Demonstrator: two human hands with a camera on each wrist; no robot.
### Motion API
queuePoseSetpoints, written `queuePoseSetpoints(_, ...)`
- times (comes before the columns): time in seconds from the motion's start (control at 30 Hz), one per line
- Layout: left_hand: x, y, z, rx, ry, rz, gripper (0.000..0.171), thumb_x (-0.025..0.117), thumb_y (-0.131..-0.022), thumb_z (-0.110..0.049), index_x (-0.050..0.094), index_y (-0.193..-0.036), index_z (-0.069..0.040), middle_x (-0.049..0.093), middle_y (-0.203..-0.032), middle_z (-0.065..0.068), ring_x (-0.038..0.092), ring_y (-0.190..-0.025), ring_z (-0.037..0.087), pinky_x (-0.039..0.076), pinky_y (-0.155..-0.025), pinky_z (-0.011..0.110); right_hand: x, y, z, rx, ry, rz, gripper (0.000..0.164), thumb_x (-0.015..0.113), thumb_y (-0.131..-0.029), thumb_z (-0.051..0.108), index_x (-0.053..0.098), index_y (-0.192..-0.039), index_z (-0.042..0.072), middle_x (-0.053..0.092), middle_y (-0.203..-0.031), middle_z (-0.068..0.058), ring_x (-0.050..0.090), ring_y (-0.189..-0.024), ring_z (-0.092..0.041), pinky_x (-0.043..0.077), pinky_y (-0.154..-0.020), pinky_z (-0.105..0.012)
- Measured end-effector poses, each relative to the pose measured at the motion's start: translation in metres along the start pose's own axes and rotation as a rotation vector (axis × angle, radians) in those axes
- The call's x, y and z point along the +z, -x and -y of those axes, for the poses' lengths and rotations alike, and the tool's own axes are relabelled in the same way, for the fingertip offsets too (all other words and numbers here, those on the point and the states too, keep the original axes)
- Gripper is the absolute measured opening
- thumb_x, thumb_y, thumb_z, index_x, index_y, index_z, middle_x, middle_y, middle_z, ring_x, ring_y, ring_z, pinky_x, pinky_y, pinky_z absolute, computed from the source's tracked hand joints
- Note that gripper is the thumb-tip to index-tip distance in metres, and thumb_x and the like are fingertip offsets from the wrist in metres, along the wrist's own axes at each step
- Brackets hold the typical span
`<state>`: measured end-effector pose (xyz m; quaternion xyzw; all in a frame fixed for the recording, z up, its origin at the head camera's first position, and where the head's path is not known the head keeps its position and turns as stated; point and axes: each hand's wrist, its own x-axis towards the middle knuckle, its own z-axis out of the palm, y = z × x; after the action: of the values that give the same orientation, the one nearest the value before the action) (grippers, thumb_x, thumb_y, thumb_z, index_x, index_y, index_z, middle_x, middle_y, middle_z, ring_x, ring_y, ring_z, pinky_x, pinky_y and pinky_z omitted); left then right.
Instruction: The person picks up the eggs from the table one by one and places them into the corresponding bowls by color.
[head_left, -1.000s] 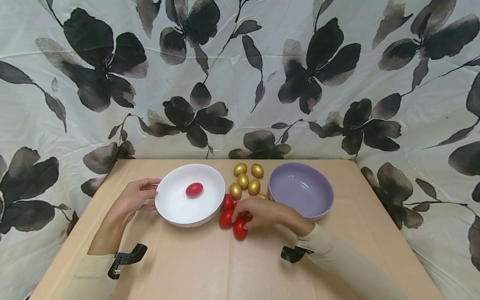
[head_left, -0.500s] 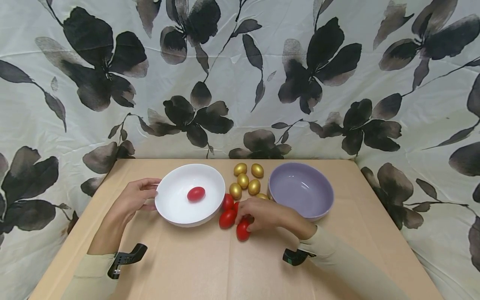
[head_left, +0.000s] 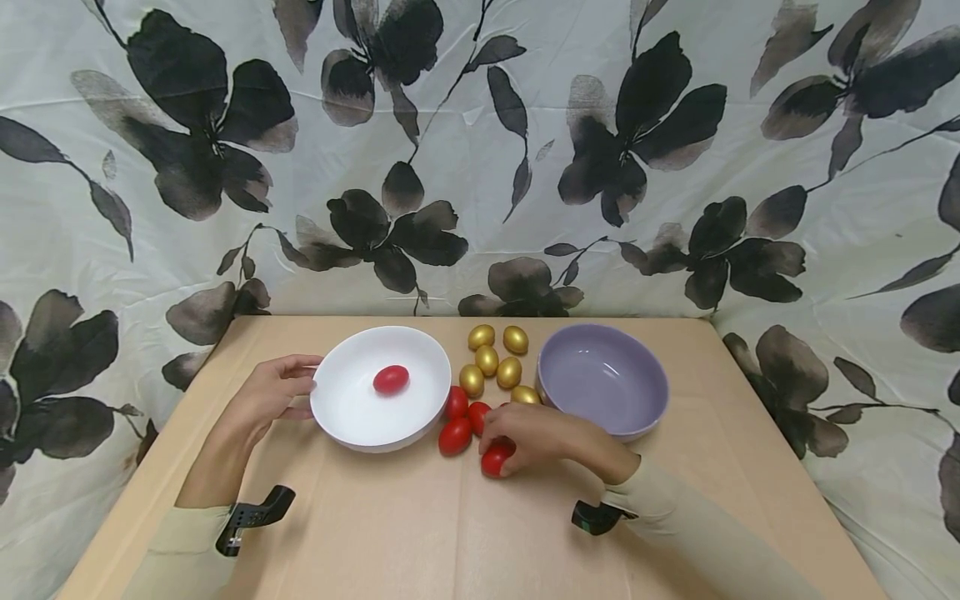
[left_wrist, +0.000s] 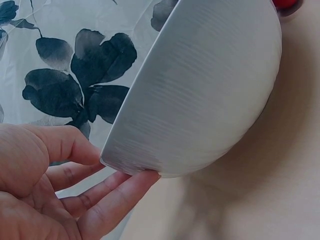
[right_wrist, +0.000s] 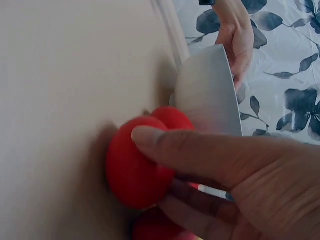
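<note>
My right hand [head_left: 528, 433] pinches a red egg [head_left: 496, 459] between its thumb and fingers, at the near end of a cluster of red eggs [head_left: 454, 436]. In the right wrist view the thumb lies across the side of the held egg [right_wrist: 132, 170]. My left hand [head_left: 273, 392] holds the left edge of the white bowl [head_left: 356, 417]. Its fingertips [left_wrist: 145, 177] touch the bowl's outer wall [left_wrist: 210, 90], and the thumb is at the rim. One red egg [head_left: 391, 380] lies inside that bowl.
Several gold eggs [head_left: 487, 361] lie between the bowls, behind the red ones. A purple bowl [head_left: 600, 383] stands on the right side of the wooden table [head_left: 390, 533]. Behind the table hangs a floral cloth [head_left: 495, 167].
My right hand has drawn slightly right with the red egg, leaving a gap to the other red eggs. The egg in the white bowl shifted a little. My left hand stays put.
</note>
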<state>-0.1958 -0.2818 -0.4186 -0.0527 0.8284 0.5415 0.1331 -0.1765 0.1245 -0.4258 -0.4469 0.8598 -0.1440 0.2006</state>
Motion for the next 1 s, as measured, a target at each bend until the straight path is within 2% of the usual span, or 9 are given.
queuePoseSetpoints(0.27, 0.0, -0.001, 0.001, -0.001, 0.0, -0.001, 0.052, 0.053, -0.101, -0.007, 0.041, -0.151, 0.004, 0.048, -0.141, 0.032, 0.068, -0.106, 0.03, 0.063, -0.077, 0.044, 0.0, 0.006, -0.004, -0.045, -0.015, 0.071, 0.037, 0.083, -0.084, 0.016, 0.074, -0.119, 0.021, 0.068, -0.107, 0.012, 0.056, -0.098, -0.002, 0.051, -0.09, -0.015)
queuePoseSetpoints(0.53, 0.0, 0.001, -0.001, 0.005, 0.0, -0.001, 0.052, 0.053, -0.101, -0.007, 0.041, -0.15, 0.004, 0.048, -0.141, 0.032, 0.068, -0.103, 0.026, 0.063, -0.078, 0.044, 0.003, 0.006, -0.004, -0.058, -0.033, 0.091, 0.039, 0.081, -0.086, 0.016, 0.072, -0.123, 0.021, 0.067, -0.109, 0.013, 0.057, -0.101, -0.006, 0.05, -0.093, -0.017)
queuePoseSetpoints(0.8, 0.0, 0.001, -0.001, 0.0, 0.003, -0.001, 0.051, 0.053, -0.102, -0.007, 0.041, -0.151, 0.004, 0.048, -0.141, 0.032, 0.068, -0.104, 0.028, 0.063, -0.078, 0.044, 0.003, 0.005, -0.009, -0.102, -0.053, 0.093, 0.037, 0.08, -0.086, 0.014, 0.072, -0.121, 0.023, 0.066, -0.106, 0.014, 0.057, -0.098, -0.004, 0.05, -0.091, -0.015)
queuePoseSetpoints(1.0, 0.0, 0.002, -0.003, -0.007, -0.005, -0.001, 0.051, 0.054, -0.101, -0.007, 0.042, -0.15, 0.003, 0.049, -0.138, 0.03, 0.068, -0.1, 0.023, 0.064, -0.077, 0.043, 0.002, 0.005, -0.013, -0.117, -0.077, 0.098, 0.037, 0.079, -0.086, 0.015, 0.072, -0.121, 0.024, 0.067, -0.109, 0.014, 0.057, -0.1, -0.005, 0.052, -0.092, -0.018)
